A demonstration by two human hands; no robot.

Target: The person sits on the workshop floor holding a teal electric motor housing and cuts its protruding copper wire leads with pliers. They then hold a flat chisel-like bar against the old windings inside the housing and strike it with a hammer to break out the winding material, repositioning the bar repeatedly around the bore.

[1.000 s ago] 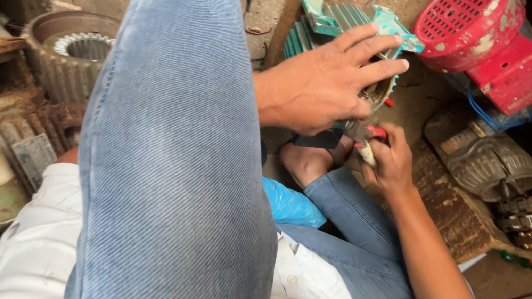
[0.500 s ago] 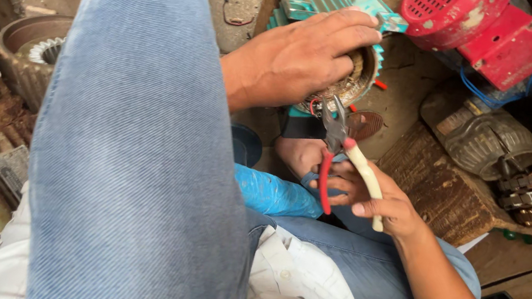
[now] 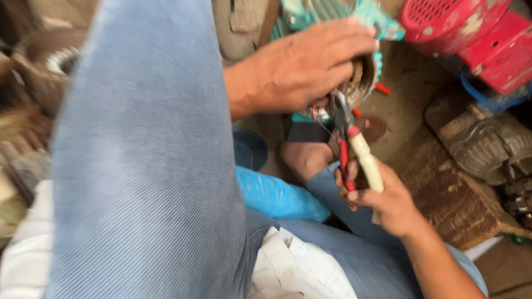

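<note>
— Where are your hands right now?

— My left hand (image 3: 307, 64) lies over the top of the teal motor housing (image 3: 332, 12), fingers (image 3: 356, 40) curled down around its open end, clamping it. The housing sits on the floor ahead of me, past my raised knee (image 3: 155, 140). My right hand (image 3: 388, 203) is clenched on the pliers (image 3: 352, 138), by the red and cream handles.

— Which way do the pliers point?

— Their long axis runs up and away from me, slanting left. The nose touches the copper winding (image 3: 359, 79) in the mouth of the housing, just below my left fingers. The housing lies straight ahead of my right hand, and the left hand is the nearer one, already on it.

— Anything changed from half a second ago?

— The pliers have come up: the nose was short of the winding then, now it is at it. My left hand has kept its grip. The red motor (image 3: 488, 28) and the ribbed grey casing (image 3: 485, 140) stay where they were, off to the right.
</note>
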